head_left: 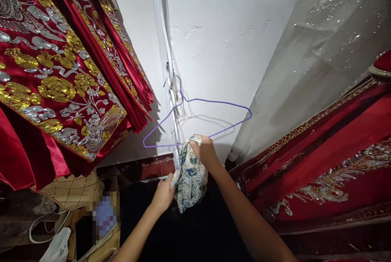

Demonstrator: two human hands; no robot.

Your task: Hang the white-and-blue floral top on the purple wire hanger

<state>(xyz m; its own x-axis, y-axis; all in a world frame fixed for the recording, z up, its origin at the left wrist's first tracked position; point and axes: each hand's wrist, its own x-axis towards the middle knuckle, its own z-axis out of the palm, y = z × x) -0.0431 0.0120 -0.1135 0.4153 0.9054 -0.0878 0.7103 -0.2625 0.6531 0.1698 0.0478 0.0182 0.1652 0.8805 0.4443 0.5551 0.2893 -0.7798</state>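
A purple wire hanger (220, 102) hangs by its hook from a fitting on the white wall in front of me. At the middle of its lower bar is a floral cloth (192, 180), cream with blue and green print, bunched and dangling. My right hand (204, 150) is closed on the cloth's top edge, right at the bar. Lower and to the left, my left hand (165, 192) grips the cloth's left side. Whether the cloth passes over the bar or sits in front of it, I cannot tell.
Red garments (58, 86) with gold and silver embroidery hang at the left. To the right are a sheer, sparkling white fabric (324, 50) and a red beaded garment (336, 180). At lower left lie a bag (104, 249), a white cable (33, 233) and a partly blurred dark item.
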